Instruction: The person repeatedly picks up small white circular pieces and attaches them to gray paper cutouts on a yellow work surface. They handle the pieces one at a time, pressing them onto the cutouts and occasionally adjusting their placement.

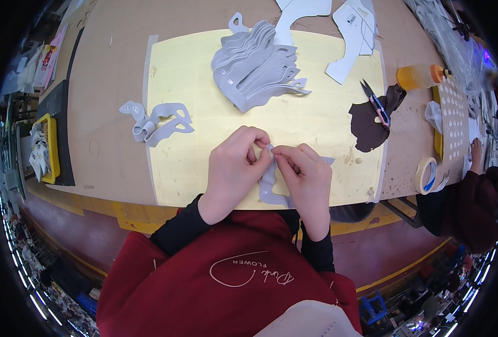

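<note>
Seemingly light, soft and bendy, the grey piece point(267, 182) is pinched at its far end by the fingertips of the left hand point(232, 168) and right hand point(309, 178) over the yellow sheet point(322, 118), probably best held by its edges.

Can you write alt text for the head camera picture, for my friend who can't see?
A person's left hand and right hand pinch the end of a grey shaped piece above a yellow sheet. Beyond lies a pile of similar grey pieces, with more grey material to the left. On the right, snips rest on a dark brown scrap.
</note>
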`<state>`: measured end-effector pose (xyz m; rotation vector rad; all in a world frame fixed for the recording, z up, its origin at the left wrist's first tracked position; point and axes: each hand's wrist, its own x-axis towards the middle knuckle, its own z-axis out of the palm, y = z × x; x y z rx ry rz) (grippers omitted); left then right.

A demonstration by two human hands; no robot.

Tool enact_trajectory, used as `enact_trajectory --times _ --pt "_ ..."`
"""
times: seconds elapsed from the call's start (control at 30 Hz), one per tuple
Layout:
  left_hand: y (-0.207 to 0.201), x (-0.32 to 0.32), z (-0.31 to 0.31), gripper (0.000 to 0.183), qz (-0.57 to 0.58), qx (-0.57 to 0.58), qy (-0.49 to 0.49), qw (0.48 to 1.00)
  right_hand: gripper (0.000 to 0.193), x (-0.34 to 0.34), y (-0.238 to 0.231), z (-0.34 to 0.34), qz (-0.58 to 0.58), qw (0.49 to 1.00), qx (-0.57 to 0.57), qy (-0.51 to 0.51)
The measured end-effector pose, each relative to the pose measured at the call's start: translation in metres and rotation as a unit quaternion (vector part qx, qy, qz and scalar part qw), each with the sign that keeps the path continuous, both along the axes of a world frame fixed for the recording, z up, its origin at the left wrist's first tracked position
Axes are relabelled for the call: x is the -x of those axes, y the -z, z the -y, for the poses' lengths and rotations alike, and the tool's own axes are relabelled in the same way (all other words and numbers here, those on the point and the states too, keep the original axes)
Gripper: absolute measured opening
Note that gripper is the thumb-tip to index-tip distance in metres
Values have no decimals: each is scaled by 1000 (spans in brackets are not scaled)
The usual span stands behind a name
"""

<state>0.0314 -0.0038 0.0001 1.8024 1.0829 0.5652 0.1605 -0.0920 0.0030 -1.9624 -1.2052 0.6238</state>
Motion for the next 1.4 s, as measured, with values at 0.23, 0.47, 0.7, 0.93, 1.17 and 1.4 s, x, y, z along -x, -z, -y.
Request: enact_trajectory --times 0.23,0.47,0.7,0.93,1.17,1.4 --pt "1 4 -7 23 29 30 18 999 10 1 1 1 7 1000 -3 2" --pt "-11 2 -14 25 -13 43 44 998 8 2 2 -1 -56 998 13 38" --pt "-2 5 -21 27 24 57 55 997 10 -10 -7 -18 -62 995 75 25" --pt "-5 8 -26 31 22 73 70 995 13 -13 -7 -24 -1 997 69 -21" --pt "-1 10 -25 33 30 58 72 995 13 -7 -9 -30 63 992 98 -45" --pt "-11 2 -17 30 -9 86 45 995 11 -23 -2 -26 -173 979 102 -33"
